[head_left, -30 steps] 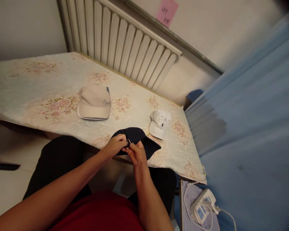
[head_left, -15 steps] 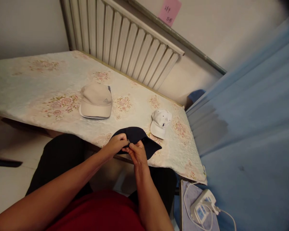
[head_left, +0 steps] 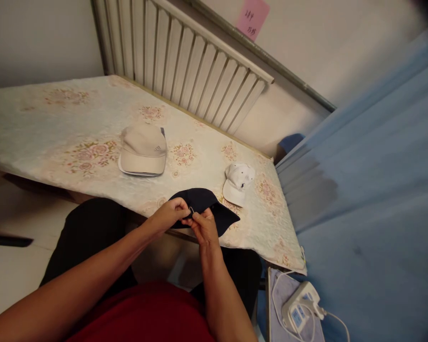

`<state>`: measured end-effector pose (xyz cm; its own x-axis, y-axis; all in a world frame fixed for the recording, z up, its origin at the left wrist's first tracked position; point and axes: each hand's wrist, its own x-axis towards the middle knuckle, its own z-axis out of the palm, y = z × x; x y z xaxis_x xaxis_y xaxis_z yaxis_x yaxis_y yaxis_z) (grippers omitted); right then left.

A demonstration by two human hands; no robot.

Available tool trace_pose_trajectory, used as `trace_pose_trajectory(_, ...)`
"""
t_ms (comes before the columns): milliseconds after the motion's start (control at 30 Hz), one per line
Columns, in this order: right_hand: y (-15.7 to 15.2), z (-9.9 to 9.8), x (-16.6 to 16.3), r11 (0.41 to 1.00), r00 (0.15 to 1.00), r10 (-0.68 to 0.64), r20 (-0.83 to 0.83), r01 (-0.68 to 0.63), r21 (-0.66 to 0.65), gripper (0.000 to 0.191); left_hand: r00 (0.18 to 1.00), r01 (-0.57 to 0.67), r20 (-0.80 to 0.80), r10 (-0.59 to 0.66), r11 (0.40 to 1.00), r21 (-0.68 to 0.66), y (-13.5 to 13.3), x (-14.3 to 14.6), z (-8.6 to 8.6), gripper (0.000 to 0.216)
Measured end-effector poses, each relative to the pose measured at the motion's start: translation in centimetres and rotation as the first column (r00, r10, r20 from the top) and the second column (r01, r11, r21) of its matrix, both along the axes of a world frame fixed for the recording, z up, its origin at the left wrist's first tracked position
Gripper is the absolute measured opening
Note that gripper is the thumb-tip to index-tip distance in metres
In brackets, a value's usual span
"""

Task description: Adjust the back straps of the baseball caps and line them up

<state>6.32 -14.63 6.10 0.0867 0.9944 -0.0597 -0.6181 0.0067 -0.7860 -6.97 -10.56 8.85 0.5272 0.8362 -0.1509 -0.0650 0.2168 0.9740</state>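
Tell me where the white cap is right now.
In the head view, the white cap lies on the table toward its right end, just beyond the dark cap at the near edge and right of the beige cap.

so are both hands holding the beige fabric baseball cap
No, the left hand and right hand both pinch the dark navy fabric cap, while the beige fabric baseball cap lies untouched farther back.
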Motion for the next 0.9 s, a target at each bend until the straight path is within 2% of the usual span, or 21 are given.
trace_pose_trajectory(267,0.2,0.3,-0.3,1.000,1.000,0.006,0.005,-0.006,-0.005,0.042,0.986,-0.135,-0.083,0.141,0.987,0.082,0.0,0.6,-0.8,0.026)
trace_pose_trajectory(467,0.2,0.2,-0.4,0.999,1.000,-0.014,0.003,0.014,-0.031,0.041,0.988,-0.121,-0.077,0.134,0.980,0.161,-0.2,0.5,-0.6,0.018)
trace_pose_trajectory(533,0.2,0.1,-0.4,0.999,1.000,-0.023,0.006,0.024,-0.043,0.043,0.981,-0.121,-0.121,0.154,0.961,0.247,-0.2,0.6,-0.8,0.016)
trace_pose_trajectory(600,0.3,0.0,-0.4,0.999,1.000,-0.019,0.001,0.019,-0.047,0.042,0.952,-0.127,-0.195,0.235,0.885,0.447,-0.3,0.7,-1.1,0.015)
trace_pose_trajectory(700,0.4,0.0,-0.4,0.999,0.999,-0.022,-0.024,0.021,-0.042,0.039,0.881,-0.054,-0.274,0.385,0.658,0.751,-0.6,0.8,-1.4,0.019)
trace_pose_trajectory(733,0.4,0.0,-0.4,0.999,0.999,-0.030,-0.029,0.029,-0.043,0.037,0.866,-0.018,-0.284,0.411,0.594,0.804,-0.9,0.7,-1.5,0.020)
trace_pose_trajectory(800,0.4,0.0,-0.3,0.998,0.998,-0.050,-0.035,0.048,-0.045,0.035,0.854,0.034,-0.293,0.431,0.515,0.857,-1.3,0.6,-1.7,0.019)
trace_pose_trajectory(900,0.3,-0.2,-0.3,0.997,0.998,-0.062,-0.031,0.061,-0.039,0.030,0.862,0.054,-0.272,0.428,0.456,0.889,-1.7,0.2,-2.1,0.012)
